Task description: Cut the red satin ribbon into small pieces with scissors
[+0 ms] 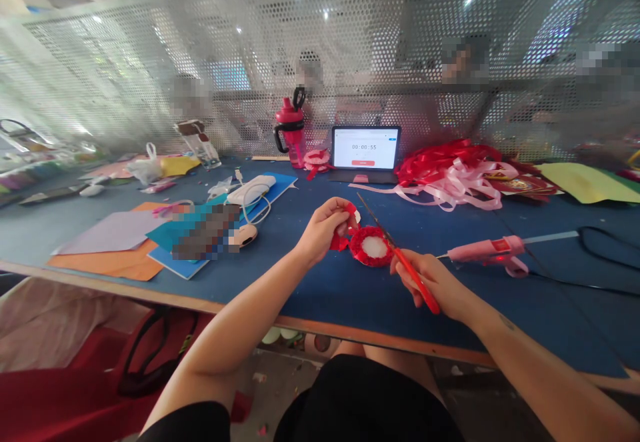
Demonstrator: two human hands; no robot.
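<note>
The left hand (pixel 323 230) is pinching a red ribbon (pixel 340 243), fingers nearly together; the right hand (pixel 441 283) is curling around red scissors (pixel 413 273); a frilly red circle (pixel 369 247) is sitting between them, over the blue table (pixel 310 299); frills seem done around its rim, but its white middle (pixel 375 247) is showing bare; I cannot tell what is left; a holey metal screen (pixel 250 49) is standing behind.

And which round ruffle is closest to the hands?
The red ruffle, white in the middle; the pink ruffle sits farther back, beside the bottle.
</note>
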